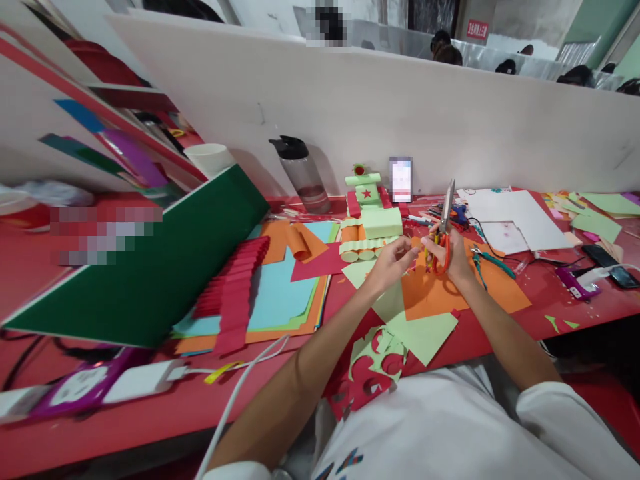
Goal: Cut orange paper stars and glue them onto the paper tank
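Note:
My right hand (455, 253) is closed around the orange-handled scissors (448, 203), whose blades point up and away from me. Just left of it, my left hand (396, 261) has its fingers pinched together; whatever is between them is too small to make out. Both hands are over a sheet of orange paper (450, 292) and light green paper pieces (423, 333). Beyond my left hand stands a paper model (381, 223) of green, orange and red parts, with rolled tubes and a red star.
Pliers (493, 262) with teal handles lie right of my hands. A stack of coloured paper (283, 293) and a red pleated strip (234, 287) are to the left, beside a green board (150, 267). A bottle (305, 177) and phone (401, 180) stand against the white partition (350, 100).

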A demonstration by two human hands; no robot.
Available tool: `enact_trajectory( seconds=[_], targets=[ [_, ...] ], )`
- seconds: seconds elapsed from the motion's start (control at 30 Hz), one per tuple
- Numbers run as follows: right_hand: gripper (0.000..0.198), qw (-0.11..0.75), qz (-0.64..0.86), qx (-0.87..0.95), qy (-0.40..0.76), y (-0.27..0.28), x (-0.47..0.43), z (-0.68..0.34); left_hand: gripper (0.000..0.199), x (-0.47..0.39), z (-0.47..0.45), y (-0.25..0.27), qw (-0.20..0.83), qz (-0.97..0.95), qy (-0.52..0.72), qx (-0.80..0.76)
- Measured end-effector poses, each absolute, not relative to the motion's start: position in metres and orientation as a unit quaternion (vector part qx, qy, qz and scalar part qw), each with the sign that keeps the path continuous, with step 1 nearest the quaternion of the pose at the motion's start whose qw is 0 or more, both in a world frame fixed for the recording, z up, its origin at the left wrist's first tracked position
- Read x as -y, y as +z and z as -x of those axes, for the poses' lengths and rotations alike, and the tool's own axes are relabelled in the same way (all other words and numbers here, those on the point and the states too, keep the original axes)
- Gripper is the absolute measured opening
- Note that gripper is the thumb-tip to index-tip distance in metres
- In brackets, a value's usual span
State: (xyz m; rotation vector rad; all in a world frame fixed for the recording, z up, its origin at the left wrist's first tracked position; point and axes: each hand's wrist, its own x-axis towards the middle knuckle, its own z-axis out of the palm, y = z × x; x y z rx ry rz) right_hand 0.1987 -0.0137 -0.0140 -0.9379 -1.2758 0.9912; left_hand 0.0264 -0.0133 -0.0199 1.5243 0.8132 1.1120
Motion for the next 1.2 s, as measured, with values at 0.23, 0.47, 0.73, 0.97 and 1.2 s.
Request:
enact_trajectory(
  seconds=[0.23, 0.47, 0.73, 0.97, 1.2],
  targets=[
    [0.048, 0.567, 0.424, 0.561, 0.429, -0.017, 0.013, -0.198, 0.039, 0.015, -0.026, -0.016, 0.511, -0.624, 0.477, -0.349],
    [0.049, 0.563, 0.415, 0.568, 0.434, -0.016, 0.014, -0.194, 0.04, 0.014, -0.026, -0.017, 0.516, -0.62, 0.483, -0.342],
    [0.05, 0.48, 0.408, 0.611, 0.479, -0.007, 0.02, -0.199, 0.037, 0.008, -0.014, -0.007, 0.485, -0.571, 0.552, -0.366],
    [0.051, 0.355, 0.432, 0.715, 0.419, -0.006, 0.026, -0.2, 0.034, 0.004, -0.006, 0.0, 0.456, -0.538, 0.6, -0.378],
    [0.045, 0.344, 0.437, 0.736, 0.385, -0.007, 0.026, -0.2, 0.036, -0.001, -0.005, -0.003, 0.427, -0.528, 0.627, -0.382]
  ],
)
